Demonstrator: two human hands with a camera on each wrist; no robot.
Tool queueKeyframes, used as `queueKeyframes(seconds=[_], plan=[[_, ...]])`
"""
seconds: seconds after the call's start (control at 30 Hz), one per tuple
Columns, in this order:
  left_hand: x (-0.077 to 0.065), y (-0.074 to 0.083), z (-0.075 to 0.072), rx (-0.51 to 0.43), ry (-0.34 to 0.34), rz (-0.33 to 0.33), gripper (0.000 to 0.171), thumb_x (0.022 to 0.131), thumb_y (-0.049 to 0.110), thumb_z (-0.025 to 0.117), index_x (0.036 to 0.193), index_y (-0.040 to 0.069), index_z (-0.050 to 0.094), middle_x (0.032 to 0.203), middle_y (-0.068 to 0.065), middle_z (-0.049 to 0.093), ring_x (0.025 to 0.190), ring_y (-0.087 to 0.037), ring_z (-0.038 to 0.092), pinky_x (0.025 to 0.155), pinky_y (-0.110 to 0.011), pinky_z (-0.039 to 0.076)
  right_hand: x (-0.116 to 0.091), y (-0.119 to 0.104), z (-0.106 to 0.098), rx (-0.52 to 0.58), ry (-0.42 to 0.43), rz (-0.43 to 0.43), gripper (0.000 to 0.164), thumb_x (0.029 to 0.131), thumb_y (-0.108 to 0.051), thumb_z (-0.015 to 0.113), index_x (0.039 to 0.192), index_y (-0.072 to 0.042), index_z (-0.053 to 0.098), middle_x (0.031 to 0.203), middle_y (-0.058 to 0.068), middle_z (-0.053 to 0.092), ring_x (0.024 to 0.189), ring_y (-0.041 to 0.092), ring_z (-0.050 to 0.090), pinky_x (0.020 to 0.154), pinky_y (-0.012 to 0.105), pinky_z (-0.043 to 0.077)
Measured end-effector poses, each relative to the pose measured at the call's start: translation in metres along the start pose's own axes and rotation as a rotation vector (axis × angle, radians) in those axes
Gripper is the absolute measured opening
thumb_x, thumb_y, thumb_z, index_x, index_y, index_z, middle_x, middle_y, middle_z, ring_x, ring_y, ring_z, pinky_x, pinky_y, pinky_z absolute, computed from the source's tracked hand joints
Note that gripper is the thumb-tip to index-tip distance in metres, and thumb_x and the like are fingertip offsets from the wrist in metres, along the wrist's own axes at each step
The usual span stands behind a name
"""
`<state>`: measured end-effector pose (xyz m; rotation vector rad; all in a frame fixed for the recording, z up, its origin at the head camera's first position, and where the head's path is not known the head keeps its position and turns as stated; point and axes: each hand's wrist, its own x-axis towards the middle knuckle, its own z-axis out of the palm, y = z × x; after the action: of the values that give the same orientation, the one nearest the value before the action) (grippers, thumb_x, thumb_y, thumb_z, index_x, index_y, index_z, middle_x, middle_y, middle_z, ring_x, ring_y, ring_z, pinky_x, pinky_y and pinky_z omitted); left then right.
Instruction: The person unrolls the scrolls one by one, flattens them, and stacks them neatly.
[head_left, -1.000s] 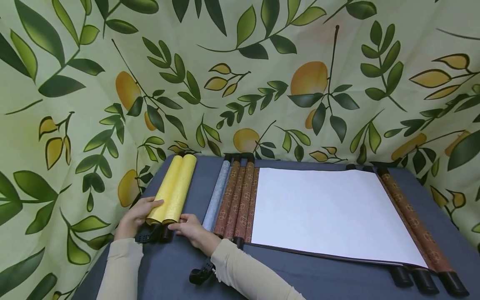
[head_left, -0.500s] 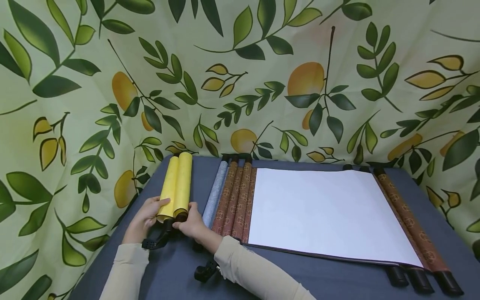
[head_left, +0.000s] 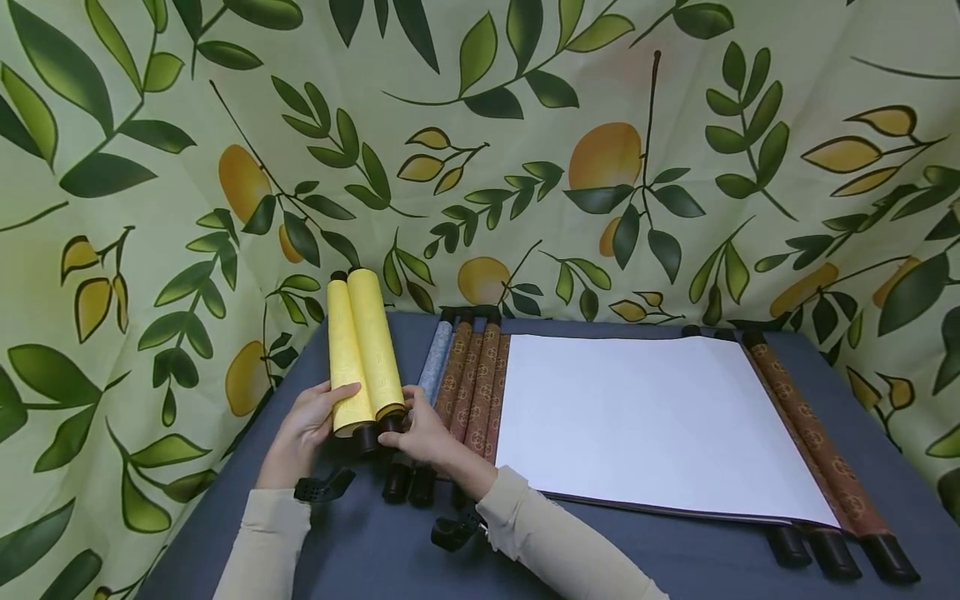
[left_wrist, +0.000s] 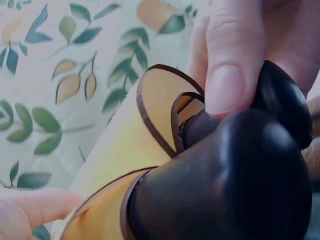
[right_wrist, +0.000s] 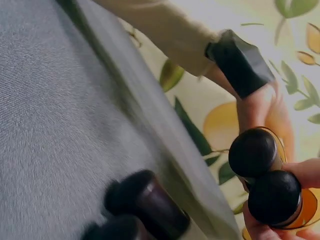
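Note:
Two yellow scrolls with black rod ends lie side by side, raised off the table and tilted with their far ends up; I cannot tell whether they are joined. My left hand holds the left roll near its lower end, thumb on top. With thumb and fingers, my right hand grips the lower end of the right roll at its black knob. The left wrist view shows a thumb pressed against one rod and the curled yellow edge. Both black ends appear close together in the right wrist view.
Beside the right hand lie a grey-blue roll and several brown patterned rolls. A large white sheet spreads to the right, bordered by more brown rolls. Patterned cloth hangs behind the blue-grey table.
The yellow scrolls have risen off the table and shifted right, their far ends tilting up. Both hands moved right with them. The right hand now grips the right roll's end.

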<state>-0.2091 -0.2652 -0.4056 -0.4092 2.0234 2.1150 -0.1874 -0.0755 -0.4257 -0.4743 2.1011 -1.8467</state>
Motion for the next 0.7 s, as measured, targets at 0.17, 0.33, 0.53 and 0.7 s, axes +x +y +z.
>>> queueKeyframes(seconds=[0.17,0.33,0.53,0.7], plan=[[-0.006,0.006,0.018,0.016,-0.019,0.027,0.068,0.093,0.017,0.061,0.144,-0.012,0.026,0.09,0.005,0.062,0.079,-0.002,0.064,0.072,-0.017,0.054,-0.009,-0.001,-0.024,0.051,-0.048,-0.035,0.073,0.083,0.001,0.067,0.142,0.001,0.025,0.135,0.027,0.046,0.101,0.03,0.062,0.075,0.027,0.051],[-0.009,0.008,0.047,-0.017,-0.02,0.083,0.064,0.093,0.011,0.058,0.144,-0.007,0.023,0.1,0.0,0.057,0.079,-0.003,0.064,0.073,-0.018,0.054,-0.023,0.001,-0.049,0.064,-0.071,-0.075,0.075,0.085,0.0,0.066,0.145,0.001,0.021,0.139,0.029,0.046,0.108,0.04,0.064,0.079,0.03,0.056],[-0.011,0.011,0.086,-0.007,0.006,0.19,0.061,0.091,0.005,0.059,0.142,-0.002,0.026,0.112,-0.011,0.056,0.078,-0.005,0.065,0.071,-0.021,0.055,-0.041,0.003,-0.074,0.022,0.017,-0.126,0.08,0.081,0.004,0.069,0.145,0.001,0.021,0.138,0.029,0.047,0.094,0.027,0.065,0.077,0.029,0.054],[-0.012,0.013,0.112,0.035,0.068,0.313,0.065,0.086,0.003,0.065,0.141,0.0,0.031,0.115,-0.017,0.053,0.078,-0.007,0.062,0.068,-0.023,0.054,-0.053,0.001,-0.086,-0.103,0.181,-0.138,0.089,0.076,0.001,0.077,0.147,-0.001,0.024,0.134,0.025,0.052,0.094,0.027,0.066,0.083,0.037,0.057]])
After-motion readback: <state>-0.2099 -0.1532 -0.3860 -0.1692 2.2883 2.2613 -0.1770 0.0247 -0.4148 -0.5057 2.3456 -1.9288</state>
